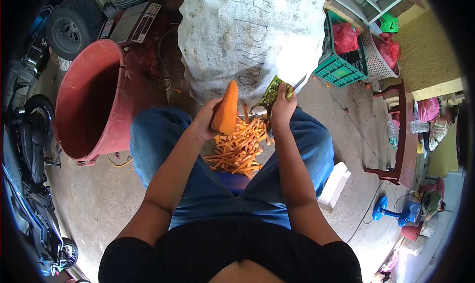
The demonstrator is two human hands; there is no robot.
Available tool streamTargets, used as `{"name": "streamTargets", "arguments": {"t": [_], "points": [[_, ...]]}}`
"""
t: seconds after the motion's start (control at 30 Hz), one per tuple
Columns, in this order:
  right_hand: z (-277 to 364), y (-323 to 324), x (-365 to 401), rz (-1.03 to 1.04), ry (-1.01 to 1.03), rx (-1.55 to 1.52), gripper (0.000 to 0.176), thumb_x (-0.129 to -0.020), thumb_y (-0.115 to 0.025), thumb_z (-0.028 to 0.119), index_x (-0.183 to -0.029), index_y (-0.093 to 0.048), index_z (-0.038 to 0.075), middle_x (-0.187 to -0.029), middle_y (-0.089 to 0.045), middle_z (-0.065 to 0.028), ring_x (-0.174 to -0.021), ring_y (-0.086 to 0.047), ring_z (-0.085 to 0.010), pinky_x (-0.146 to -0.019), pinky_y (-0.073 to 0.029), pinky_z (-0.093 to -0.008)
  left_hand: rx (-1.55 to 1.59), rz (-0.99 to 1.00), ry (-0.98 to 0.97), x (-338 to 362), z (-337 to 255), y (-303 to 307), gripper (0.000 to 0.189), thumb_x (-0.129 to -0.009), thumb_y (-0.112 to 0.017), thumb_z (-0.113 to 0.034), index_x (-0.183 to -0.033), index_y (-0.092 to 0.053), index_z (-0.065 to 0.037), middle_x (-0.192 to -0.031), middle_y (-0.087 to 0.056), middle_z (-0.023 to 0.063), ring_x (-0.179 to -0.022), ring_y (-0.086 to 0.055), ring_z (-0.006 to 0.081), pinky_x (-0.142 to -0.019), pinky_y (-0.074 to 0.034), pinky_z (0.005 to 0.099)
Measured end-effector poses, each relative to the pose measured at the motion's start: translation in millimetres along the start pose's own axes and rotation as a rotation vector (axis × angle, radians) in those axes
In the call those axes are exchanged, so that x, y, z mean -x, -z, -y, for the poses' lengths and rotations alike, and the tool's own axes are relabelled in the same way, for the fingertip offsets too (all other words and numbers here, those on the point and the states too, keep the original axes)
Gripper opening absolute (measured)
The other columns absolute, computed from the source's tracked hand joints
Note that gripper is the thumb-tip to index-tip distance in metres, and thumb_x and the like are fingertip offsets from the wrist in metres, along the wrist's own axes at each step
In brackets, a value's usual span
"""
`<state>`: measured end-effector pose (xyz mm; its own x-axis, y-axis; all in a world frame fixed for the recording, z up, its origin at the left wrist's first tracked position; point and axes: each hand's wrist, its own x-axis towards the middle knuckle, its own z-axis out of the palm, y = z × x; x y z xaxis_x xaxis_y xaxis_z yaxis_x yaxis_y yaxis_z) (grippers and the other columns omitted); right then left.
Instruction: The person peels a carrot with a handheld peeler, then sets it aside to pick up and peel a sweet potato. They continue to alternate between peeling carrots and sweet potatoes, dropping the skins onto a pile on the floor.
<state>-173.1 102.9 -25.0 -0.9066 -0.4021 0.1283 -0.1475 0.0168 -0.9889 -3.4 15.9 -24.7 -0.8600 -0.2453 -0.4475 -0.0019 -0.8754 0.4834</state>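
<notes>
A large orange carrot (226,109), its pointed end up, is held in my left hand (205,118). My right hand (283,104) grips a green grater-like tool (271,92) with holes in its face, tilted and apart from the carrot. Below and between both hands lies a heap of orange carrot strips (240,147). The strips rest above something blue (232,181) between my knees, mostly hidden by them. A big white woven sack (247,40) with dark writing stands just beyond my hands.
A red barrel (116,95) stands open at the left, near a tyre (71,28) and a scale (133,23). Right of the sack are a green crate (341,67) and a white basket (378,55). A wooden bench (406,134) and blue fan (408,212) are farther right.
</notes>
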Motion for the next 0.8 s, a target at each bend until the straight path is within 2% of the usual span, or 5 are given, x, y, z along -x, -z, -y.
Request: {"name": "streamTargets", "arguments": {"t": [0.1,0.33,0.6,0.73,0.8], "points": [[0.0,-4.4,5.2,-0.005,-0.075,-0.112,0.024,-0.085,-0.047,0.021,-0.081,-0.051,-0.002,-0.064,-0.050,-0.0012,-0.057,-0.042,-0.0070,-0.052,-0.037,-0.0234,0.111,0.047,0.014,-1.6,6.0,-5.4,0.037,-0.086,-0.030,-0.031,-0.111,-0.043,-0.007,-0.086,-0.054,0.0109,-0.074,-0.057,0.0250,-0.064,-0.048,0.0393],[15.0,-16.4,30.2,0.162,-0.202,-0.208,0.023,-0.085,-0.047,0.021,-0.083,-0.050,-0.002,-0.066,-0.050,-0.0015,-0.059,-0.043,-0.0072,-0.054,-0.037,-0.0229,0.229,-0.042,0.027,-16.8,24.1,0.9,0.033,-0.086,-0.035,-0.033,-0.102,-0.048,-0.007,-0.089,-0.056,0.0076,-0.078,-0.057,0.0206,-0.069,-0.048,0.0387],[33.0,-22.6,48.9,0.240,-0.041,-0.099,0.023,-0.085,-0.047,0.020,-0.085,-0.051,-0.003,-0.066,-0.053,-0.0054,-0.060,-0.048,-0.0092,-0.055,-0.039,-0.0248,0.377,0.027,0.069,-17.3,27.9,-8.7,0.034,-0.088,-0.031,-0.032,-0.103,-0.048,-0.007,-0.093,-0.057,0.0082,-0.082,-0.057,0.0192,-0.073,-0.047,0.0340],[22.4,-21.6,42.7,0.227,-0.013,-0.071,0.022,-0.085,-0.048,0.019,-0.084,-0.051,-0.003,-0.066,-0.053,-0.0049,-0.059,-0.048,-0.0091,-0.054,-0.040,-0.0245,0.276,-0.036,0.068,-17.8,27.4,-7.2,0.033,-0.088,-0.033,-0.031,-0.103,-0.048,-0.006,-0.093,-0.056,0.0081,-0.082,-0.057,0.0190,-0.075,-0.046,0.0330],[20.5,-17.8,31.0,0.131,-0.080,-0.146,0.021,-0.085,-0.048,0.018,-0.083,-0.051,-0.002,-0.066,-0.053,-0.0034,-0.059,-0.046,-0.0087,-0.054,-0.039,-0.0241,0.195,-0.093,0.073,-16.9,26.0,-6.6,0.032,-0.087,-0.035,-0.031,-0.103,-0.048,-0.006,-0.093,-0.056,0.0080,-0.082,-0.057,0.0190,-0.075,-0.046,0.0329]]}}
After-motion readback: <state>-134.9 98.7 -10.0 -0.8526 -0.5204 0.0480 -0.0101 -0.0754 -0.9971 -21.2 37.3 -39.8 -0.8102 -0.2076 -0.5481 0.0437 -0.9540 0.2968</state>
